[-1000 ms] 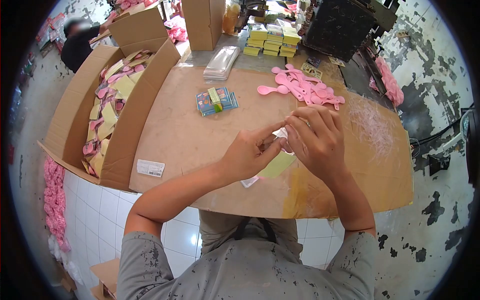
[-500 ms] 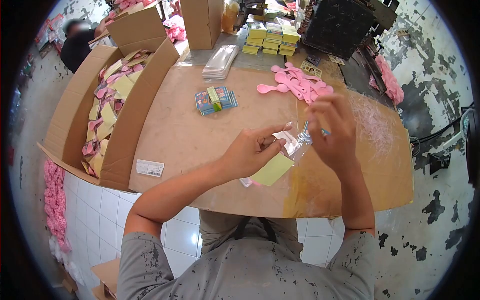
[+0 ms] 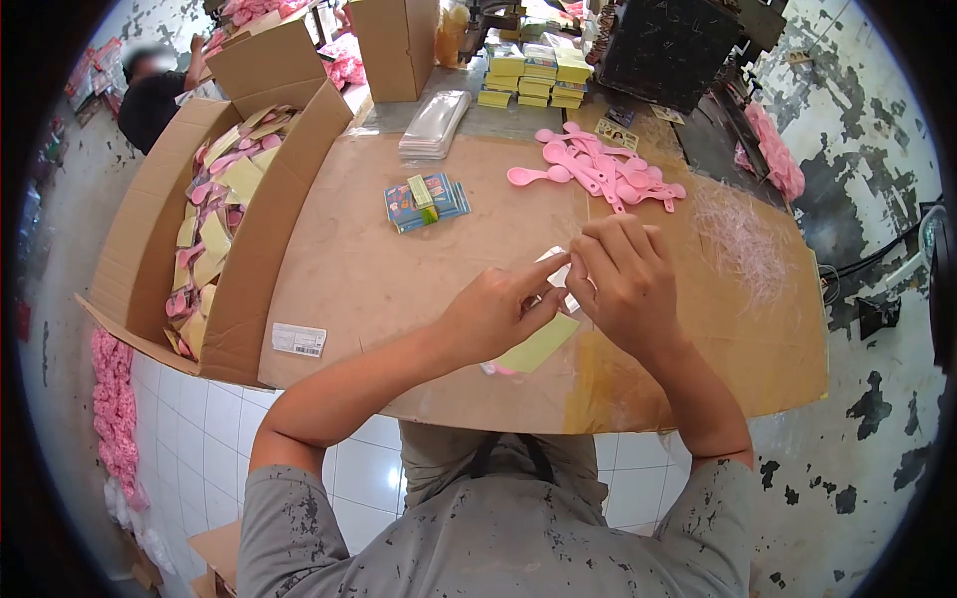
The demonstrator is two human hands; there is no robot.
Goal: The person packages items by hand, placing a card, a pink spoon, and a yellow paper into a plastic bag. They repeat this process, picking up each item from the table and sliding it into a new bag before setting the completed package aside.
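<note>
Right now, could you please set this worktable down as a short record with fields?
Left hand: grip on a small whitish piece
Right hand: bunched at that piece; whether it pinches is unclear
Below hands: pale green sheet
Beyond hands: pink spoons, piled
Left of spoons: blue cards, bundled; clear sleeves stacked beyond
Far left: open carton, filled; white label nearby
Right: tangled thin strands

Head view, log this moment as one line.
left hand: at white plastic | right hand: at white plastic | grip: unclear | yellow card: nearer body | pink spoons: piled beyond hands
</note>
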